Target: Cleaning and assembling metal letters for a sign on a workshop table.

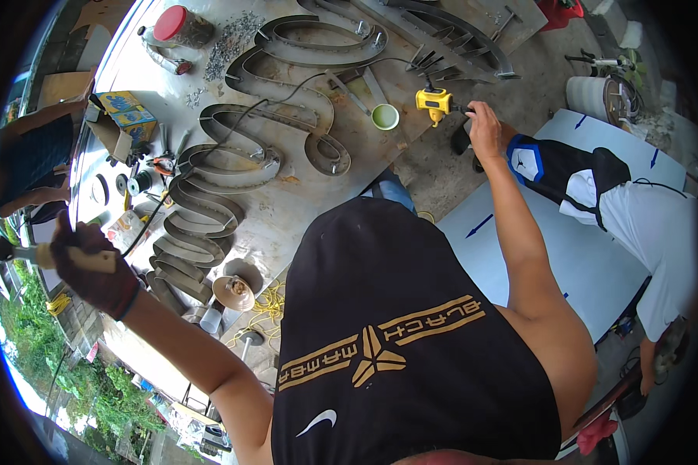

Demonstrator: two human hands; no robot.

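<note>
Holding yellow device (433,101) by dark end (459,110) in right hand (485,132), upper right, likely to clear table (295,201); gripping pale tool (93,260) in left hand (89,275), far left.

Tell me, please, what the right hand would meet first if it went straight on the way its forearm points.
Beyond the yellow tool it seems to hold, the right hand would likely meet the curved metal strips by the table's edge first, though its height relative to them is unclear.
</note>
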